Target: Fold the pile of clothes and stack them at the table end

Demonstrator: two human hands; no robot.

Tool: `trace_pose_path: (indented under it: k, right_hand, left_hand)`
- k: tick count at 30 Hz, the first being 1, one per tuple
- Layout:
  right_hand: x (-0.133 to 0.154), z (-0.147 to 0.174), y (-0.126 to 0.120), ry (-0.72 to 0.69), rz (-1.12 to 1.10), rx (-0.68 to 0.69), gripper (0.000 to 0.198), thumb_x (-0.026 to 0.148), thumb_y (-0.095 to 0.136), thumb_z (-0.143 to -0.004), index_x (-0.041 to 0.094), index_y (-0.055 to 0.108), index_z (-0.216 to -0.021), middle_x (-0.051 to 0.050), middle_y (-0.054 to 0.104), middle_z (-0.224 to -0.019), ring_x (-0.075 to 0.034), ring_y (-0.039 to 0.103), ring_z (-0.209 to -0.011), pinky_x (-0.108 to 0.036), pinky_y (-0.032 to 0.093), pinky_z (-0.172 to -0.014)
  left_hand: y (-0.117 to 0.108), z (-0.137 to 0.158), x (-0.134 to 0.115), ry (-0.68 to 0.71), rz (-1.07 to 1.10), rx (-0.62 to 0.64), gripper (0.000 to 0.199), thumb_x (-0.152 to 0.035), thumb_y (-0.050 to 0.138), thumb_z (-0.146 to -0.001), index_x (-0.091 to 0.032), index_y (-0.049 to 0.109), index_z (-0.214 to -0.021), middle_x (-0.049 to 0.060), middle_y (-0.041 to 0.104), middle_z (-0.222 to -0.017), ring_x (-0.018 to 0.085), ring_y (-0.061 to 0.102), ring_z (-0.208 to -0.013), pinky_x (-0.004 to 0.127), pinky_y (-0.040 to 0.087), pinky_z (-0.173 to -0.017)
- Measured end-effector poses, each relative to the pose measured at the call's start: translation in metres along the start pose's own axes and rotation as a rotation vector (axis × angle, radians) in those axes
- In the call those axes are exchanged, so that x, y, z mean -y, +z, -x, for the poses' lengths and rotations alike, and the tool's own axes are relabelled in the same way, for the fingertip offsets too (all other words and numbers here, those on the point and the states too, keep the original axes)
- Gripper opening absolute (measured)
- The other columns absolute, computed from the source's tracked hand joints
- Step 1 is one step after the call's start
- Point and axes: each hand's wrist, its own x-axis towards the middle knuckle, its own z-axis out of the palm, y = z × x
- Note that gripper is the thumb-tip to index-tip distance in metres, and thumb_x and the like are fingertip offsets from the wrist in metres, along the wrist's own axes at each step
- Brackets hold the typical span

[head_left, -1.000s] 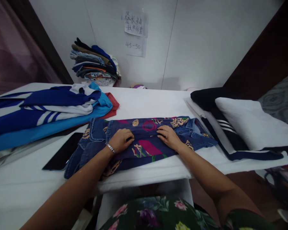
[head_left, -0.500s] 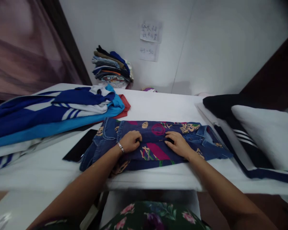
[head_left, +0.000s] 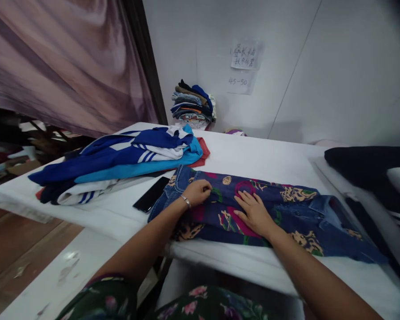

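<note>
A dark blue denim jacket [head_left: 263, 204] with pink, green and tan patterns lies folded lengthwise on the white table in front of me. Its collar end points right, and the hem end is at the left. My left hand [head_left: 198, 192] rests on the left half with its fingers curled in against the cloth, closed on a bit of it. Flat on the middle of the jacket lies my right hand [head_left: 253, 213], fingers stretched out and spread. Just beyond the jacket's left end is a black phone [head_left: 151, 195].
A loose heap of blue and white garments [head_left: 120, 155] covers the table's left side. Folded clothes [head_left: 191, 104] are stacked at the back by the wall. Dark clothing [head_left: 363, 166] lies at the right. Handwritten paper signs [head_left: 245, 55] hang on the wall.
My view has turned left, so everything sits further right. My right hand has gone from curled fingers on the fabric to lying flat and spread. The left hand stays curled on the jacket.
</note>
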Motion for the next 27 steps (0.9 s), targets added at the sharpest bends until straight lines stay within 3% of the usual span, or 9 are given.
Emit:
trace_pose_path:
  k: [5,8,11,16,21,24,27]
  right_hand:
    - [-0.001,0.001,0.0,0.002,0.012,-0.022,0.05,0.047,0.041,-0.095,0.022,0.048,-0.138,-0.009,0.041,-0.147,-0.027,0.034,-0.137,-0.05,0.023,-0.112]
    - [-0.001,0.001,0.0,-0.001,0.018,-0.017,0.05,0.046,0.042,-0.095,0.021,0.048,-0.138,-0.009,0.041,-0.147,-0.027,0.034,-0.137,-0.049,0.023,-0.112]
    - [-0.001,0.001,0.001,0.0,0.012,-0.013,0.05,0.045,0.042,-0.094,0.021,0.048,-0.138,-0.009,0.041,-0.147,-0.027,0.034,-0.137,-0.05,0.022,-0.112]
    - [-0.001,0.001,0.001,0.005,-0.007,-0.014,0.051,0.045,0.042,-0.094,0.02,0.048,-0.138,-0.009,0.041,-0.147,-0.028,0.034,-0.137,-0.05,0.021,-0.112]
    - [0.0,0.001,-0.001,0.009,-0.013,-0.012,0.051,0.045,0.044,-0.093,0.02,0.048,-0.138,-0.009,0.041,-0.147,-0.027,0.034,-0.137,-0.05,0.021,-0.112]
    - [0.0,0.001,-0.001,0.007,-0.017,-0.017,0.051,0.045,0.043,-0.093,0.021,0.048,-0.137,-0.009,0.041,-0.147,-0.027,0.034,-0.137,-0.05,0.022,-0.112]
    - [0.0,0.001,0.0,0.002,-0.018,-0.023,0.051,0.045,0.042,-0.093,0.021,0.048,-0.138,-0.009,0.041,-0.147,-0.027,0.034,-0.137,-0.05,0.022,-0.112]
  left_hand:
    - [-0.036,-0.008,0.05,-0.366,-0.143,-0.134,0.028,-0.032,0.053,-0.081,-0.016,0.068,-0.099,0.012,0.068,-0.107,0.026,0.061,-0.101,0.035,0.045,-0.09]
    - [-0.052,-0.009,0.079,-0.523,-0.195,-0.138,0.045,-0.044,0.055,-0.08,-0.014,0.063,-0.112,0.017,0.063,-0.119,0.032,0.055,-0.114,0.038,0.041,-0.096]
    - [-0.059,-0.011,0.099,-0.649,-0.183,-0.096,0.058,-0.056,0.053,-0.079,-0.013,0.06,-0.117,0.019,0.064,-0.12,0.034,0.057,-0.113,0.039,0.043,-0.092]
    - [-0.058,-0.021,0.114,-0.714,-0.091,-0.047,0.069,-0.063,0.056,-0.075,-0.014,0.056,-0.123,0.017,0.062,-0.125,0.03,0.058,-0.114,0.032,0.044,-0.09]
    - [-0.057,-0.03,0.109,-0.739,0.024,-0.079,0.077,-0.055,0.073,-0.062,-0.013,0.052,-0.124,0.018,0.059,-0.129,0.032,0.057,-0.116,0.033,0.045,-0.088]
    - [-0.056,-0.034,0.105,-0.751,0.128,-0.107,0.068,-0.043,0.081,-0.057,-0.016,0.057,-0.114,0.014,0.064,-0.12,0.031,0.059,-0.11,0.032,0.046,-0.084]
    - [-0.056,-0.034,0.103,-0.761,0.295,-0.121,0.054,-0.037,0.079,-0.062,-0.019,0.058,-0.108,0.008,0.07,-0.099,0.026,0.065,-0.093,0.03,0.049,-0.072]
